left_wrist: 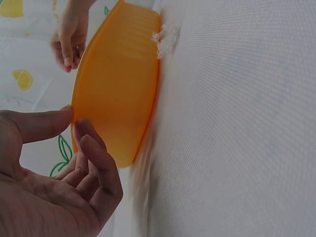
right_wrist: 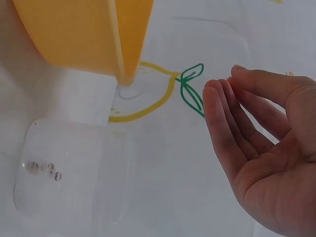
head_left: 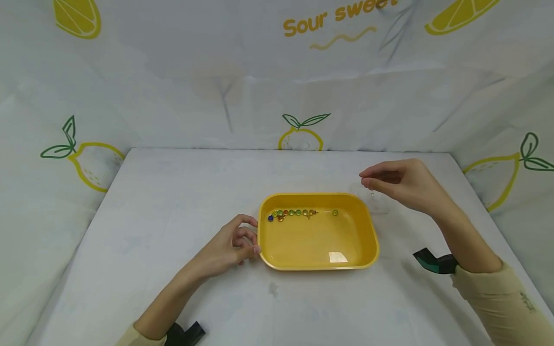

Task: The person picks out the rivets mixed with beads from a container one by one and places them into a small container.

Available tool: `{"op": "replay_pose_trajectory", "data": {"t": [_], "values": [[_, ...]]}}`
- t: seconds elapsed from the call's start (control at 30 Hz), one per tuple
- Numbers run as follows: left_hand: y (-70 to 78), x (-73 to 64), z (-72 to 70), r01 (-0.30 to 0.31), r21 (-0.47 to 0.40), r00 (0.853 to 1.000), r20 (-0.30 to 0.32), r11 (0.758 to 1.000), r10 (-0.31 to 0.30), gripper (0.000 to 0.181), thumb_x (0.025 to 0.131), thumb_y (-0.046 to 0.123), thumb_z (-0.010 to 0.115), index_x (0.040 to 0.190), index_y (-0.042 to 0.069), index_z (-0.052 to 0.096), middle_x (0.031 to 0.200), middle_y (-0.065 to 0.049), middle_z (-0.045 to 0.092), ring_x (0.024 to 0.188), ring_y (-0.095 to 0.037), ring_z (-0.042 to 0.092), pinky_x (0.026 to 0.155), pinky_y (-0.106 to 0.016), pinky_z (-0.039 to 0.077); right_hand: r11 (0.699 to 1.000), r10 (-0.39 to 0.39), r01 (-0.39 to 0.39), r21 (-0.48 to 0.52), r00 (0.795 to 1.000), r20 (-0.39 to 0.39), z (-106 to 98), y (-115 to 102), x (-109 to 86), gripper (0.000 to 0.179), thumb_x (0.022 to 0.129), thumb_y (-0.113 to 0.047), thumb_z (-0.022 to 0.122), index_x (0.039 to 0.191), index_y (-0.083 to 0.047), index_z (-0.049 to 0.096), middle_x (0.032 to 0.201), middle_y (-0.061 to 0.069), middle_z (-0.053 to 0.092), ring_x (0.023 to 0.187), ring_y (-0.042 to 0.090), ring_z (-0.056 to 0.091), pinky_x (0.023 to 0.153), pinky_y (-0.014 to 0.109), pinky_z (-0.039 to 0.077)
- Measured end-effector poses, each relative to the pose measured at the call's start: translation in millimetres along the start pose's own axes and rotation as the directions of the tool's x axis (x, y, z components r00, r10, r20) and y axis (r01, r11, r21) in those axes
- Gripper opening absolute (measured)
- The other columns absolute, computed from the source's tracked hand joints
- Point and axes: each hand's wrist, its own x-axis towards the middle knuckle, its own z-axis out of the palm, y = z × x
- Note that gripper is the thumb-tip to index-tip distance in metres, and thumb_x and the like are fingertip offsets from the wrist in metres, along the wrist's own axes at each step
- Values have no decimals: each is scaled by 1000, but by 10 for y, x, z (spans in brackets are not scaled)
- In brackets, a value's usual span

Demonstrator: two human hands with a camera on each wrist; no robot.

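A shallow yellow tray (head_left: 298,247) stands on the white table. Several small coloured beads (head_left: 298,212) lie in it, most in a row near its far side; one green bead (head_left: 335,212) sits apart to the right. My left hand (head_left: 229,245) holds the tray's left edge, thumb and fingers at the rim (left_wrist: 75,94). To the upper right of the tray, my right hand (head_left: 402,185) hovers with bent fingers. Nothing shows between its fingertips (right_wrist: 213,91) and thumb. Below that hand is a clear plastic container (right_wrist: 74,197) with a few small beads (right_wrist: 44,168) in it.
A white cloth (head_left: 173,96) printed with lemons hangs behind the table and at both sides. The clear container is close to the tray's right end. A whitish clump (left_wrist: 167,39) shows by the tray in the left wrist view. Black straps (head_left: 437,263) are on both wrists.
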Motion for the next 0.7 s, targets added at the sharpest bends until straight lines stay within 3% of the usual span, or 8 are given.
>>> {"op": "replay_pose_trajectory", "data": {"t": [0.27, 0.7], "values": [[-1, 1, -5, 3, -1, 1000, 0, 1000, -3, 54, 98, 12, 77, 141, 5, 46, 102, -9, 68, 81, -23, 64, 61, -26, 52, 993, -107, 108, -41, 994, 29, 74, -161, 61, 16, 96, -14, 83, 113, -12, 83, 110, 10, 83, 88, -4, 75, 77, 12, 58], [3, 1, -2, 4, -4, 1000, 2, 1000, -4, 54, 98, 12, 76, 141, 5, 45, 102, -9, 68, 80, -22, 63, 61, -26, 51, 967, -237, 247, -57, 962, 134, 255, -342, 174, 13, 95, -10, 84, 108, -14, 84, 105, 2, 83, 88, 2, 75, 81, 14, 60]]}}
